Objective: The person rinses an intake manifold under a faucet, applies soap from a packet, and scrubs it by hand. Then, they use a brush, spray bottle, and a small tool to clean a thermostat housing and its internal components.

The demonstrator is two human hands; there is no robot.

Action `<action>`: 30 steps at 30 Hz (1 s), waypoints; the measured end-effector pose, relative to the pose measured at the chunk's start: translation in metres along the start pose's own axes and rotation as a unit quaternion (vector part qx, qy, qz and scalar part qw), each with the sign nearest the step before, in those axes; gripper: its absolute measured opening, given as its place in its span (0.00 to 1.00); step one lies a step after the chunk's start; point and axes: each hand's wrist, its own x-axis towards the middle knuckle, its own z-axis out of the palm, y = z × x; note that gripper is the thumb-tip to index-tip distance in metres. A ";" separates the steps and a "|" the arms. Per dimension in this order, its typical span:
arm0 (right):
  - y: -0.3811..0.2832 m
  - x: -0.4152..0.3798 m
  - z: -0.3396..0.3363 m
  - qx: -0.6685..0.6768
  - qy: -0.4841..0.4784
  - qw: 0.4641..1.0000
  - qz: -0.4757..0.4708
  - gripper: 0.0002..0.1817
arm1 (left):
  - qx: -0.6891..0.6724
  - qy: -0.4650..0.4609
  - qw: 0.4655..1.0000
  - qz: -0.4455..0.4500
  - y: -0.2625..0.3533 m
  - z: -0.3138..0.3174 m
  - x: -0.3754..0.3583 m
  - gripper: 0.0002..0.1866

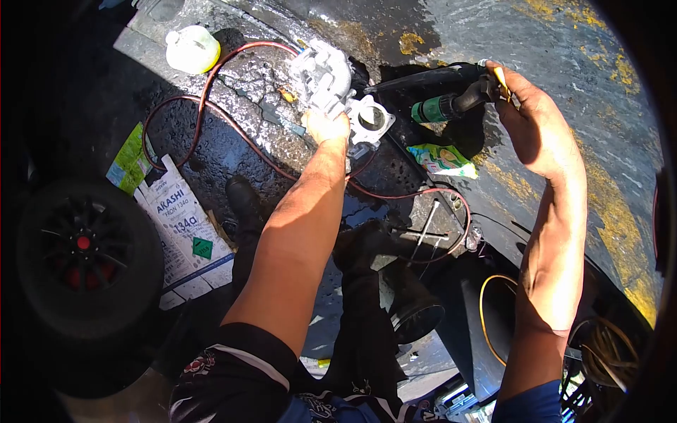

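Note:
My left hand [328,127] is closed on a silver cast-metal throttle body [322,74], held low over the wet ground. Its square flange with a round bore [371,121] sits just right of my fingers. Up at the right, my right hand [532,123] is wrapped around a dark tap [474,96] with a yellow lever [501,79]. A green hose connector [434,109] on the tap's end points left toward the throttle body. My fingertips on the throttle body are partly lost in glare.
A red hose [233,125] loops across the wet ground. A plastic jug [192,49] stands at the upper left. Nearby lie a green-white packet [443,161], a cross wrench [426,229] and a flattened AKASHI carton [180,218]. A wheel [88,261] is at left.

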 end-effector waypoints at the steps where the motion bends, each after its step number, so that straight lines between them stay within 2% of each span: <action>1: 0.013 -0.001 0.001 -0.053 0.013 0.998 -0.042 0.18 | 0.054 0.086 0.994 0.041 0.001 0.013 -0.006 0.20; 2: 0.024 0.000 0.002 -0.107 0.025 0.990 -0.083 0.21 | 0.112 0.175 0.976 0.070 0.001 0.025 -0.012 0.20; 3: 0.028 0.007 -0.005 -0.113 -0.004 0.987 -0.112 0.28 | 0.122 0.166 0.976 0.074 0.001 0.022 -0.010 0.21; 6: 0.028 0.011 0.000 -0.213 0.025 0.964 -0.160 0.31 | 0.075 0.109 0.988 0.078 0.002 0.010 -0.005 0.23; 8: 0.017 -0.006 0.019 -0.118 0.143 0.977 -0.103 0.33 | 0.023 0.100 0.993 0.055 0.007 0.024 -0.017 0.22; 9: 0.025 -0.018 0.042 -0.001 0.259 0.961 -0.096 0.30 | -0.003 0.116 0.993 0.035 0.014 0.053 -0.041 0.21; 10: 0.036 -0.031 0.074 0.117 0.369 0.918 -0.088 0.26 | 0.001 0.120 0.992 0.037 0.017 0.054 -0.044 0.20; 11: 0.044 -0.048 0.118 0.386 0.387 0.837 0.029 0.21 | 0.006 0.124 0.991 0.040 0.020 0.054 -0.047 0.19; 12: 0.039 -0.059 0.152 0.620 0.366 0.677 0.149 0.16 | 0.011 0.129 0.991 0.042 0.023 0.055 -0.049 0.18; 13: 0.008 -0.057 0.171 0.706 0.246 0.600 0.283 0.11 | 0.055 0.133 0.988 0.057 0.026 0.046 -0.049 0.17; 14: 0.002 -0.048 0.196 0.783 0.132 0.501 0.344 0.12 | 0.113 0.105 0.984 0.087 0.026 0.027 -0.047 0.16; 15: 0.016 -0.037 0.237 0.847 0.077 0.427 0.308 0.14 | 0.169 0.080 0.975 0.120 0.026 0.008 -0.045 0.14; 16: 0.018 -0.014 0.256 0.864 0.085 0.370 0.332 0.15 | 0.221 0.057 0.961 0.155 0.026 -0.012 -0.043 0.13; 17: 0.014 0.009 0.261 0.880 0.112 0.357 0.293 0.18 | 0.129 0.044 0.980 0.145 0.029 -0.016 -0.047 0.13; 18: 0.027 0.030 0.273 0.908 0.071 0.328 0.252 0.17 | 0.037 0.032 0.990 0.132 0.031 -0.021 -0.053 0.13; 20: 0.057 0.053 0.298 0.950 -0.004 0.264 0.169 0.15 | 0.101 0.047 0.988 0.103 0.043 -0.027 -0.058 0.13; 21: 0.049 0.051 0.297 0.930 0.038 0.290 0.223 0.13 | 0.143 0.057 0.983 0.097 0.047 -0.037 -0.060 0.13; 24: 0.027 0.054 0.285 0.868 0.100 0.364 0.323 0.08 | 0.101 0.098 0.987 0.080 0.044 -0.051 -0.054 0.14; 26: 0.025 0.052 0.284 0.852 0.071 0.401 0.328 0.06 | 0.049 0.114 0.990 0.068 0.042 -0.055 -0.048 0.14; 27: 0.028 0.053 0.286 0.886 0.001 0.382 0.264 0.06 | 0.039 0.113 0.991 0.061 0.042 -0.052 -0.047 0.15; 28: 0.028 0.050 0.291 0.850 0.068 0.423 0.308 0.06 | 0.031 0.112 0.992 0.052 0.042 -0.048 -0.048 0.15; 30: 0.021 0.043 0.294 0.752 0.202 0.495 0.384 0.07 | 0.143 0.137 0.978 0.068 0.038 -0.041 -0.044 0.16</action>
